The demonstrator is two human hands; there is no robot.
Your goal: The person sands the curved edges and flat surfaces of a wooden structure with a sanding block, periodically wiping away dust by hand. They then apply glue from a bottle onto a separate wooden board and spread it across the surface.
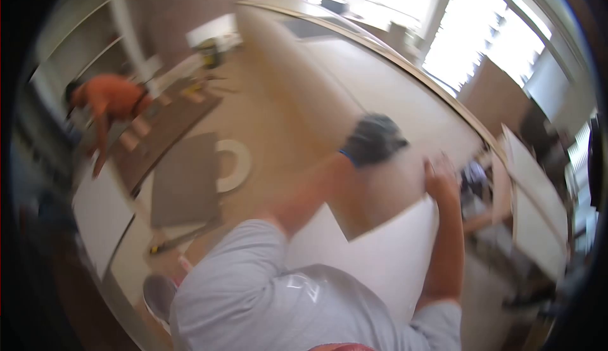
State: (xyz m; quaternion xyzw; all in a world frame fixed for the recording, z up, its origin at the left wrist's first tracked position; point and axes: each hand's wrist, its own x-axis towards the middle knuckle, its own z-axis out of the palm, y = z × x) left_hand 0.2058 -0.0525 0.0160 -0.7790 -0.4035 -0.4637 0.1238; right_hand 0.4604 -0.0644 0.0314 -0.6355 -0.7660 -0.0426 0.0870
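The view is tilted and blurred by motion. My right hand [440, 177] is bare and its fingers curl over the upper edge of a white board [380, 256] that stands on edge in front of my grey shirt. My left hand [373, 139] wears a dark grey glove with a blue cuff. It rests against a large beige panel [380, 91] just beyond the white board's corner. Blur hides whether its fingers grip anything.
A person in an orange shirt [107, 97] crouches at the far left over boards on the floor. A grey board [187, 180] and a white curved piece [235, 164] lie on the floor. Bright windows [481, 34] fill the upper right, with stacked panels [538, 205] below.
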